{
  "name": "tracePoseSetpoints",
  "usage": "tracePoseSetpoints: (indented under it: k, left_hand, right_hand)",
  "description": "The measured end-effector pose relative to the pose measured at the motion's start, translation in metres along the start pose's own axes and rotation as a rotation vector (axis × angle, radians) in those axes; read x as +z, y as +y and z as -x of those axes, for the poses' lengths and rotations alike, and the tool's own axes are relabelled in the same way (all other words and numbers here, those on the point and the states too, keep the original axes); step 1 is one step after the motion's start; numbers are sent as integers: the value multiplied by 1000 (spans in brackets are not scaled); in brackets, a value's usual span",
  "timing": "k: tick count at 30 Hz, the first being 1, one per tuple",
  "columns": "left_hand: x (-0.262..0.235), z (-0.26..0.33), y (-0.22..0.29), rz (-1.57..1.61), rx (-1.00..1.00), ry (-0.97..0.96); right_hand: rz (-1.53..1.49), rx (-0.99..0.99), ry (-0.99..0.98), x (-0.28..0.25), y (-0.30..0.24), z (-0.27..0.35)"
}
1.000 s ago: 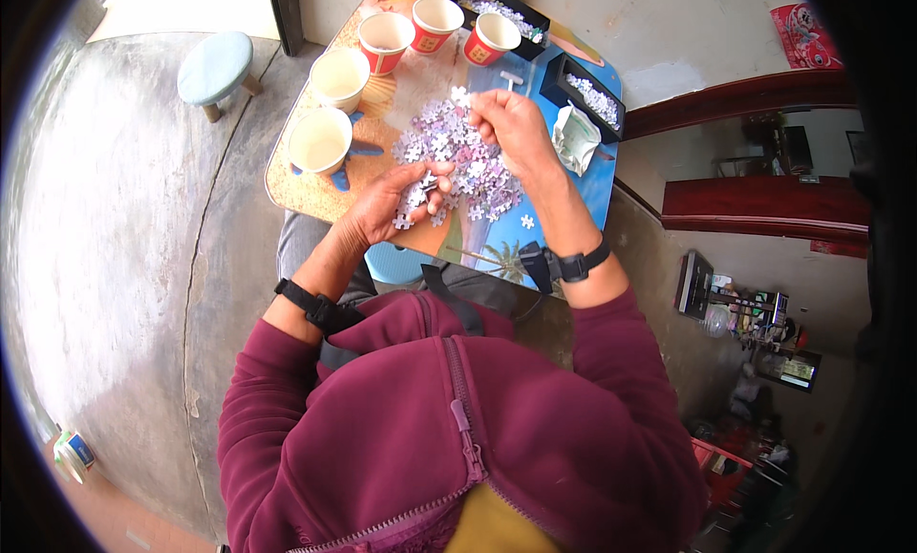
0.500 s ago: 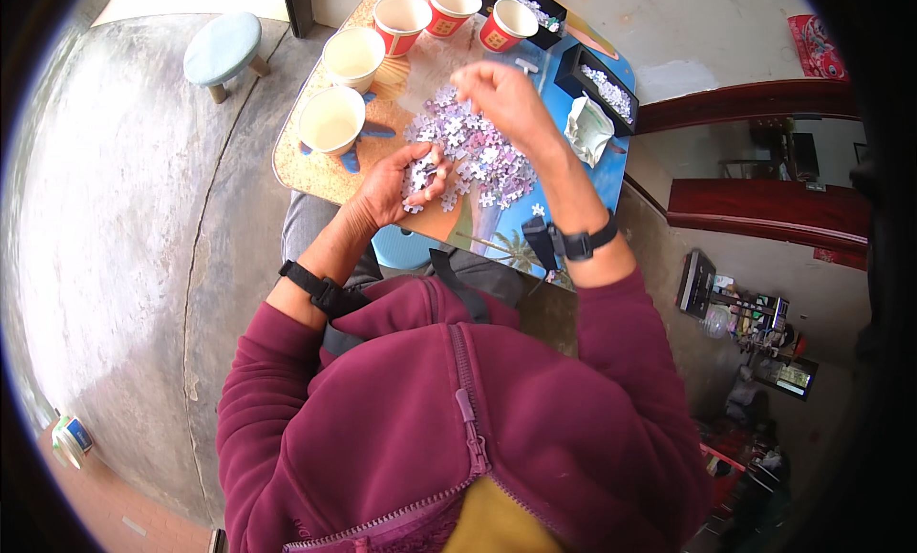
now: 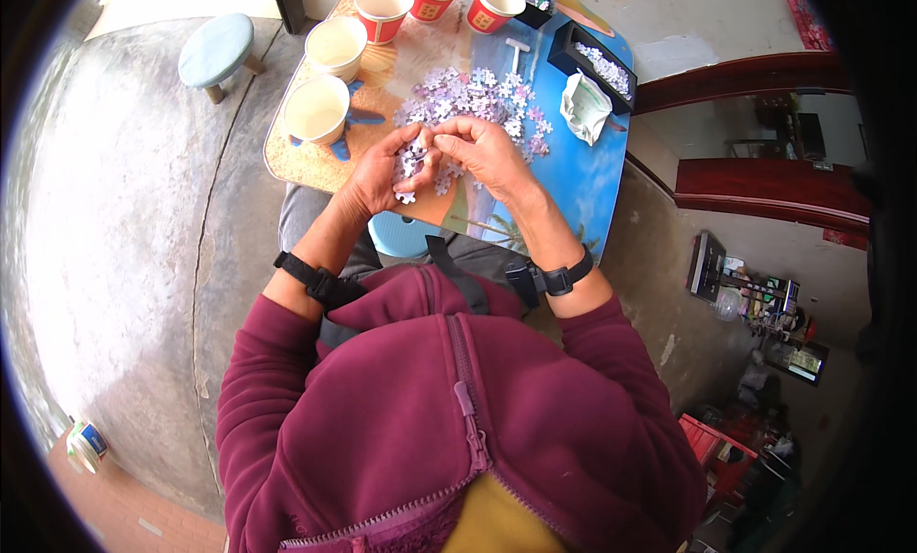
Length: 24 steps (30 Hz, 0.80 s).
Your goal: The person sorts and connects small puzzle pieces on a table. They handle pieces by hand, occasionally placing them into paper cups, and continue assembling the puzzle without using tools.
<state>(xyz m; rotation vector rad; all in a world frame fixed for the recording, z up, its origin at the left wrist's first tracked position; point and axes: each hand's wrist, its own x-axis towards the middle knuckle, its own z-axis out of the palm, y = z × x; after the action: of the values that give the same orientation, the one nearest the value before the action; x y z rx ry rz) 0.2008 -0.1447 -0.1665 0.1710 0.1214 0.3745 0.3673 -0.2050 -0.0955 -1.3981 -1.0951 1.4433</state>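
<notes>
My left hand (image 3: 384, 171) is cupped around several white and purple jigsaw puzzle pieces (image 3: 411, 159) above the table's near edge. Right beside it, my right hand (image 3: 485, 156) has thumb and fingertips pinched together at the left hand's fingers; whatever lies in that pinch is too small to make out. Just beyond both hands spreads a loose pile of jigsaw puzzle pieces (image 3: 468, 95), white and pale purple, on the picture-printed table (image 3: 583, 176).
Paper cups line the far left edge, including a plain cup (image 3: 317, 114) and a red one (image 3: 384, 16). To the right stand a black box (image 3: 594, 66) of pieces and a crumpled wrapper (image 3: 585, 109). A white T-shaped tool (image 3: 517, 53) lies beyond the pile.
My right hand has come down from over the far side of the pile to meet the left hand. The left hand still holds its pieces. The view has shifted slightly.
</notes>
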Motion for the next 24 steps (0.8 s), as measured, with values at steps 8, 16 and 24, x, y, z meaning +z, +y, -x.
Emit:
tracePoseSetpoints:
  k: [8,16,24]
  left_hand:
    - [10,-17,-1,266,239,51]
    - [9,-36,-9,303,343,65]
    - [9,-40,-12,250,420,99]
  right_hand:
    - [333,-90,170,0,1,21]
    - [7,19,73,15,14,28]
    - [-111,66,134,20,22,23]
